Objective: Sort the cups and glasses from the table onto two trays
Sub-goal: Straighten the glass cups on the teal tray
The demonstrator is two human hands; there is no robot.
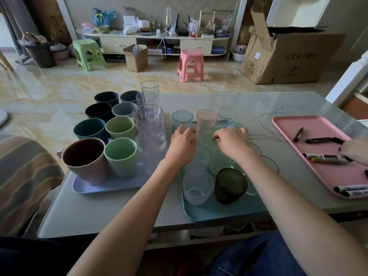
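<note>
On the pale table (pixel 278 104) the lilac tray (pixel 103 189) at left carries plastic cups (pixel 119 130) and tall glasses (pixel 150 92). My left hand (pixel 182 144) grips a small clear glass (pixel 192 129) over the teal tray (pixel 219 213) — my right hand (pixel 232 141), fingers curled, rests on a pale green glass (pixel 220 163) there

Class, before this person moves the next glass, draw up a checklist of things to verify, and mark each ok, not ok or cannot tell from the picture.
1. Left hand grips the small clear glass: ok.
2. Right hand has a firm hold on a glass: cannot tell, its fingers hide what lies under them.
3. Teal tray has free space at its near edge: ok.
4. Dark green glass stands upright: not ok, it leans.
5. Lilac tray has room left: not ok, nearly packed with cups.
</note>
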